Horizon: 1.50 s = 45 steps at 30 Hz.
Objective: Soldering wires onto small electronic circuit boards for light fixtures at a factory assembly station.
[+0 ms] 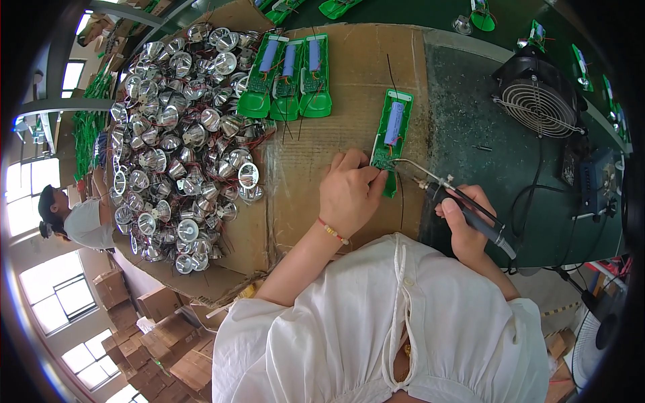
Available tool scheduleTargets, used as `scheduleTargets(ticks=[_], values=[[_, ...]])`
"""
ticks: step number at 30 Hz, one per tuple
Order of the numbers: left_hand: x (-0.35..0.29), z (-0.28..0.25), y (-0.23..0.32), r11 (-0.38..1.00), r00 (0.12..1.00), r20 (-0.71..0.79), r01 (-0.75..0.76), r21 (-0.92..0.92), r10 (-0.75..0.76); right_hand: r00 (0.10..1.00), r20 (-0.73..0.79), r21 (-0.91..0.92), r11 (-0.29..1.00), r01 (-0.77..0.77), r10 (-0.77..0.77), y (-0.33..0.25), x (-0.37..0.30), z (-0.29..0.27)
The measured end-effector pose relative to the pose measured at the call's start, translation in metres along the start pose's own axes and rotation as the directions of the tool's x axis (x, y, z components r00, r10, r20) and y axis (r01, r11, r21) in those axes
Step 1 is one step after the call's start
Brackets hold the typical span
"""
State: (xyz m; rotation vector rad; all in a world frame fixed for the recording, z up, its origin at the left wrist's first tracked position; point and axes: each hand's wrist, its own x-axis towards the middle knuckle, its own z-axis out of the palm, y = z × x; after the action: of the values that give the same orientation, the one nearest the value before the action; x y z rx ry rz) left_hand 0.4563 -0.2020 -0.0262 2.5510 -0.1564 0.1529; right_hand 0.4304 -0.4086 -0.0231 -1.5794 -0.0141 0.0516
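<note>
A green plastic housing (390,186) lies on the cardboard before me, with a blue cylindrical battery (395,123) and a small circuit board (381,156) in it. My left hand (349,191) is closed at the housing's lower left edge, by the board. Its fingertips partly hide what they pinch; thin wires run close by. My right hand (465,232) is wrapped round a soldering iron (484,227) with a thin curved metal tube fixed along it. The tube's end reaches over the board, close to my left fingers. Three similar housings (316,105) with batteries lie side by side farther up.
A big pile of silver reflector cups (181,138) with wires covers the cardboard (356,67) at left. A black fan with a wire guard (537,106) and a blue box (598,180) with cables stand at right. More green housings lie along the far side. Another person (87,221) is at far left.
</note>
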Motion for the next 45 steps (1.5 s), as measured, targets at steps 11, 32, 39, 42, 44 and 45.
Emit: scheduleTargets(ticks=[11, 32, 39, 42, 44, 45], values=[[0.002, -0.001, 0.0, 0.999, 0.999, 0.042, 0.029, 0.014, -0.03, 0.998, -0.005, -0.003, 0.998, 0.06, -0.06, 0.006, 0.0, -0.007], [0.182, 0.021, -0.01, 0.997, 0.999, 0.036, -0.014, 0.074, 0.011, 0.967, -0.255, 0.065, 0.998, -0.001, 0.018, 0.015, 0.022, -0.04], [0.315, 0.016, -0.03, 0.935, 0.967, -0.254, 0.066, 0.349, 0.026, 0.964, -0.267, 0.033, 0.999, 0.006, 0.003, 0.02, 0.026, -0.046], [0.318, 0.009, -0.061, 0.931, 0.986, 0.162, -0.025, 0.363, -0.037, 0.957, -0.284, 0.056, 0.998, -0.039, 0.053, 0.023, 0.029, -0.048], [0.3, 0.015, -0.055, 0.92, 0.982, 0.163, 0.024, 0.392, -0.095, 0.951, -0.297, 0.058, 0.996, -0.07, 0.084, 0.023, 0.032, -0.047], [0.286, 0.015, -0.042, 0.95, 0.987, 0.126, 0.057, 0.306, -0.099, 0.951, -0.3, 0.057, 0.997, -0.056, 0.07, 0.022, 0.033, -0.048]])
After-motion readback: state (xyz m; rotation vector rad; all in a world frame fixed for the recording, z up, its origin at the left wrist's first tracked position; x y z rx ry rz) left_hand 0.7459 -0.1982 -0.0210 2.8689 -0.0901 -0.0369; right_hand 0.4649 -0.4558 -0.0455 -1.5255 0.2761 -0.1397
